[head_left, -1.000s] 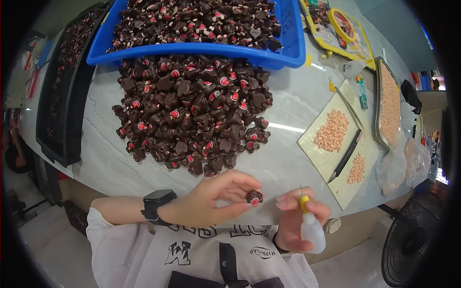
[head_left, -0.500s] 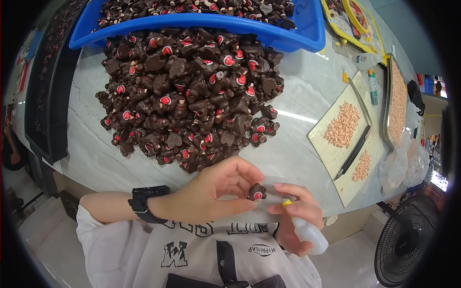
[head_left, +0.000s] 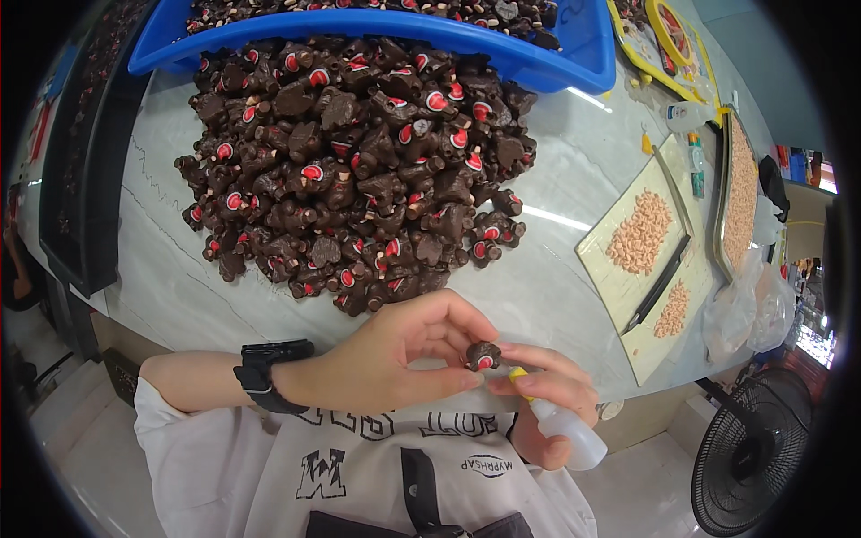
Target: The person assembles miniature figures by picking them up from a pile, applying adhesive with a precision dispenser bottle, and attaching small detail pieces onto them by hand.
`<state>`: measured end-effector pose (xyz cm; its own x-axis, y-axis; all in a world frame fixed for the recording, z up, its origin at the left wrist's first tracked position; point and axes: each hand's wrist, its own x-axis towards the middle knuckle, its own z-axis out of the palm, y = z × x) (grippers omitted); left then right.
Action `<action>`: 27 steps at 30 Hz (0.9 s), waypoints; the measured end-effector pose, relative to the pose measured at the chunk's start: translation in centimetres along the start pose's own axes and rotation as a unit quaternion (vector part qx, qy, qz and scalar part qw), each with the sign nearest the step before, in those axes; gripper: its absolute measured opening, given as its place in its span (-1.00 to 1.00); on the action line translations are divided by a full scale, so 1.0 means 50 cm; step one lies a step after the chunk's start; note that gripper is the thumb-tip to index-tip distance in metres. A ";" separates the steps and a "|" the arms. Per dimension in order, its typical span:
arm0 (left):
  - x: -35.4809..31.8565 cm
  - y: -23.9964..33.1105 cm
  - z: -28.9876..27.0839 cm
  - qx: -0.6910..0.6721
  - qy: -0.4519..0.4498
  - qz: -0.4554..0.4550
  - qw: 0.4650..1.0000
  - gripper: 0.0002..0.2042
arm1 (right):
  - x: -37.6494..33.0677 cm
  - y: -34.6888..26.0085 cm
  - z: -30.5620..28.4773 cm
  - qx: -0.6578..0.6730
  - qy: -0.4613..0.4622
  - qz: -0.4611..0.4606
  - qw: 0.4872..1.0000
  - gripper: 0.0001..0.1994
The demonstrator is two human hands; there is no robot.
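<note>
My left hand (head_left: 399, 351), with a black watch on its wrist, pinches a small dark brown figurine (head_left: 482, 356) with a red patch between thumb and fingers. Close on its right, my right hand (head_left: 558, 387) grips a translucent white squeeze bottle (head_left: 574, 438). The bottle's yellow tip points up and left, just below and right of the figurine; I cannot tell whether they touch. Right-hand fingertips reach the figurine's side. Beyond my hands lies a large pile of similar brown figurines (head_left: 359, 179) with red patches.
A blue bin (head_left: 377, 29) of more figurines stands behind the pile. At right, a pale board (head_left: 619, 291) carries small peach-coloured pieces and black tweezers (head_left: 656, 285), beside a tray of such pieces (head_left: 741, 193). A long black tray (head_left: 90, 224) stands left; a black fan (head_left: 743, 457) is lower right.
My right hand has moved left with the squeeze bottle, bringing its yellow tip nearer the figurine. The left hand keeps its pinch, and the whole view has shifted slightly.
</note>
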<state>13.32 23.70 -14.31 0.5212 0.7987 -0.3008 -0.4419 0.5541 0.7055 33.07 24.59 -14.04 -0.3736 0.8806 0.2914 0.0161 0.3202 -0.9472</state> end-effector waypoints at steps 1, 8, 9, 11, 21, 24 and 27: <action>0.000 0.000 0.000 0.002 -0.003 0.001 1.000 -0.64 | 0.000 0.000 -0.001 -0.001 0.000 0.000 1.000 -0.50; 0.000 0.000 0.001 0.000 -0.002 -0.001 1.000 -0.64 | -0.005 0.007 -0.003 0.008 -0.006 -0.018 1.000 -0.51; 0.000 -0.001 0.001 -0.001 0.000 -0.003 1.000 -0.64 | -0.007 0.009 -0.003 0.016 0.001 -0.021 1.000 -0.51; 0.000 -0.001 0.001 -0.003 0.001 -0.005 1.000 -0.63 | -0.006 0.008 -0.002 0.018 0.002 -0.024 1.000 -0.51; 0.000 0.004 0.001 0.003 0.000 -0.013 1.000 -0.64 | -0.003 0.003 -0.003 0.004 -0.013 -0.005 1.000 -0.51; 0.000 0.005 0.002 -0.001 0.002 -0.017 1.000 -0.64 | -0.006 0.003 -0.003 0.002 -0.010 -0.002 1.000 -0.50; 0.000 0.003 0.001 -0.010 0.003 -0.018 1.000 -0.65 | -0.009 0.003 0.003 0.042 0.023 -0.010 0.999 -0.48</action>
<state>13.31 23.78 -14.17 0.5328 0.7798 -0.3286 -0.4386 0.5866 0.6809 33.10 24.20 -14.31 -0.3300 0.8898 0.3153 -0.0700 0.3100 -0.9482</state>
